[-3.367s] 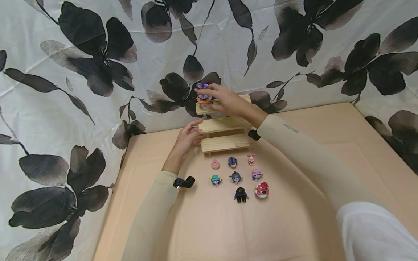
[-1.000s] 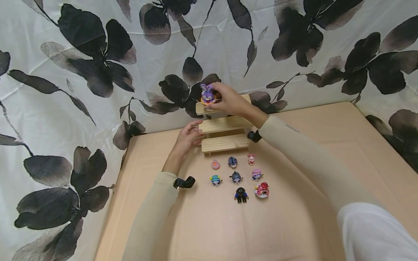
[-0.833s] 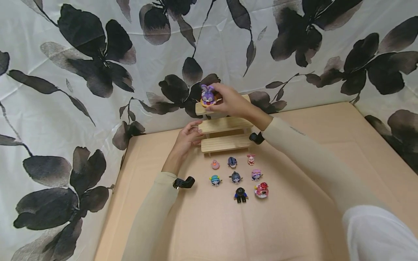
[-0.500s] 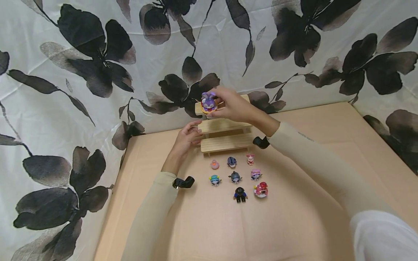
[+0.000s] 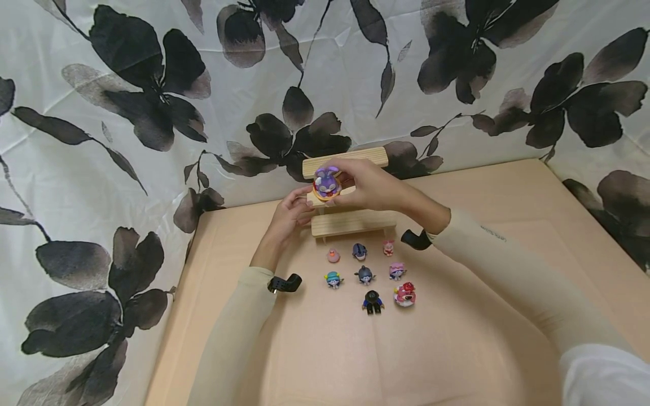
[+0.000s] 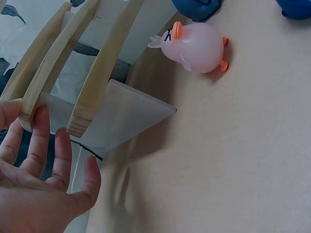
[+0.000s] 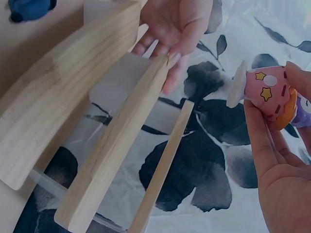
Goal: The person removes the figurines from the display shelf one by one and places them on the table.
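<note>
My right hand [image 5: 376, 189] grips a purple rabbit figurine [image 5: 326, 183] by its side. In the right wrist view the figurine's pink base [image 7: 267, 92] shows yellow stars, an orange ring and a white bottom, held off the wood. It appears in front of the middle step of a three-tier wooden stand [image 5: 350, 223]; whether it touches is hidden in the head view. My left hand [image 5: 289, 219] pinches the left end of the middle step, thumb on one face and a finger on the other, as the left wrist view shows; its other fingers [image 6: 62, 155] are spread.
Several small figurines stand in rows before the stand: a pink duck [image 5: 333, 255], a dark blue one [image 5: 359, 251], a pink piglet-like one [image 5: 388, 248], a black-and-blue one [image 5: 373, 303] and a red-topped pink one [image 5: 405, 295] among them. A floral cloth [image 5: 244, 101] hangs behind.
My right hand has lifted the rabbit figurine off the top step area and brought it down and forward to before the middle step. My left hand stays in place on the stand.
</note>
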Demonstrator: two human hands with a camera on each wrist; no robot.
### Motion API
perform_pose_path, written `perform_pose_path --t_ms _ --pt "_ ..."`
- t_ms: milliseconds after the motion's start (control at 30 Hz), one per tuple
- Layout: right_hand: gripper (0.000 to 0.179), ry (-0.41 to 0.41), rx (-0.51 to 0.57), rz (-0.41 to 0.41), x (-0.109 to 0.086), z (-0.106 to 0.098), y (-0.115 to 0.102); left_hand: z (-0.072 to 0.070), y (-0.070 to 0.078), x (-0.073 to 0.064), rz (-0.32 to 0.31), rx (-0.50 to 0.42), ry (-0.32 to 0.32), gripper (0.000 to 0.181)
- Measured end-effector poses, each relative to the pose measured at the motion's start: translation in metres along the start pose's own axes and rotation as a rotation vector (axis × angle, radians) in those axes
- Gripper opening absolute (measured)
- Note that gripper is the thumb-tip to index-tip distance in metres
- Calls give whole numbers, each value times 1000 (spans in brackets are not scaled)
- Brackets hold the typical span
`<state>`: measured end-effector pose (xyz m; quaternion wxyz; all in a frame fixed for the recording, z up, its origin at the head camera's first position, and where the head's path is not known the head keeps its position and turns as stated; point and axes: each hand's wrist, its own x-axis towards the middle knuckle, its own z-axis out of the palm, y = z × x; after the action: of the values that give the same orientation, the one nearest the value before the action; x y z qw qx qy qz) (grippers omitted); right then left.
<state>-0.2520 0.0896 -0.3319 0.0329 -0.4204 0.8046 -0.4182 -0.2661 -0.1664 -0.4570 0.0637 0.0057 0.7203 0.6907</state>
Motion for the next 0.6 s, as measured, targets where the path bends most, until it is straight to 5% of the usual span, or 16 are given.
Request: perform_pose_path --t_ms 600 --pt "52 -78 47 -28 -48 25 -21 0 -1 -3 26 13 -7 40"
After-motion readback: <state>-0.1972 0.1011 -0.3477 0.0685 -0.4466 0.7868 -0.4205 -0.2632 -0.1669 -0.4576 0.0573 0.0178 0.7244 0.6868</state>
